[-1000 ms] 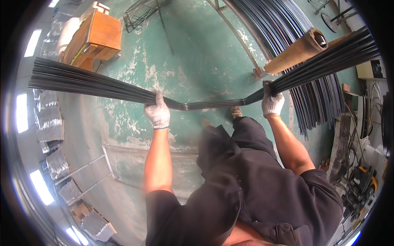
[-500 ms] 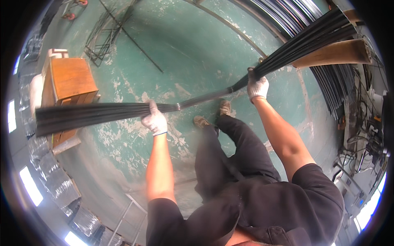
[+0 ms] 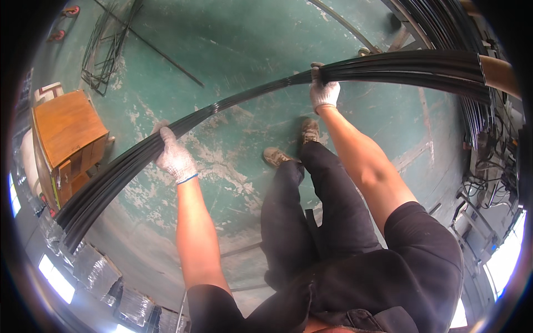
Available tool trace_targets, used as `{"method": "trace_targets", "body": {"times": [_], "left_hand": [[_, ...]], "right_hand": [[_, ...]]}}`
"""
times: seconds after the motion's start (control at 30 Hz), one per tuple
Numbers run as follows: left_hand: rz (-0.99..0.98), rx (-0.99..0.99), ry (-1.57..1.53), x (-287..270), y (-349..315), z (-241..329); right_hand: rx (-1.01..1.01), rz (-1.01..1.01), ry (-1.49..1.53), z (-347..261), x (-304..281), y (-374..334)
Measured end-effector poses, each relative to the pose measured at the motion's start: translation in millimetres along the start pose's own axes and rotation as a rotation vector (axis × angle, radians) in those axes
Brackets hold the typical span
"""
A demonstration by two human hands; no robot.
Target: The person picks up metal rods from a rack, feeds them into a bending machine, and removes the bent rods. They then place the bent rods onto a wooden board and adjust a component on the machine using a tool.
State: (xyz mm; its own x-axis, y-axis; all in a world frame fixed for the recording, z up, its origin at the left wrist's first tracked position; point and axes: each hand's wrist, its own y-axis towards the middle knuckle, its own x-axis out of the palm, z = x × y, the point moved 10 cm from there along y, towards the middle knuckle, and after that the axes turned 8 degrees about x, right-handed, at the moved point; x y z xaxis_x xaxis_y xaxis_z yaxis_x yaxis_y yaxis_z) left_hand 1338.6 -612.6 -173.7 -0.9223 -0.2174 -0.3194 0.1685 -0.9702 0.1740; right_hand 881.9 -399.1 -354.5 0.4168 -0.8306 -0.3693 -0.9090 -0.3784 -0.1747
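Observation:
A long bundle of thin black strips (image 3: 252, 95) spans the view from lower left to upper right, bowed in an arch above the floor. My left hand (image 3: 176, 157), in a white knit glove, is closed around its left part, thumb on top. Farther right, my gloved right hand (image 3: 325, 93) grips the bundle with its fingers wrapped round it. Light bands circle the bundle between my hands. Both ends fan out beyond my grip, the left one hanging lower near a wooden cabinet.
The orange-brown wooden cabinet (image 3: 69, 127) stands at the left. A thin metal frame (image 3: 104, 55) lies at the far left on the worn green floor (image 3: 233, 147). More black strips (image 3: 444, 25) and a brown tube (image 3: 502, 75) are at the far right. Plastic-wrapped packs (image 3: 97, 269) line the lower left.
The bundle went from sagging between my hands to arching. Its left end dropped toward me and its right end swung nearer. Both hands shifted left, still holding on.

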Motion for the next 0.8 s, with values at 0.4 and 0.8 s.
{"method": "trace_targets", "body": {"times": [0.4,0.8], "left_hand": [[0.013,-0.268,-0.173,-36,-32,-55],[0.097,-0.179,-0.141,-94,-34,-42]], "right_hand": [[-0.139,-0.149,-0.186,38,26,-21],[-0.178,-0.351,-0.296,-55,5,-50]]}}
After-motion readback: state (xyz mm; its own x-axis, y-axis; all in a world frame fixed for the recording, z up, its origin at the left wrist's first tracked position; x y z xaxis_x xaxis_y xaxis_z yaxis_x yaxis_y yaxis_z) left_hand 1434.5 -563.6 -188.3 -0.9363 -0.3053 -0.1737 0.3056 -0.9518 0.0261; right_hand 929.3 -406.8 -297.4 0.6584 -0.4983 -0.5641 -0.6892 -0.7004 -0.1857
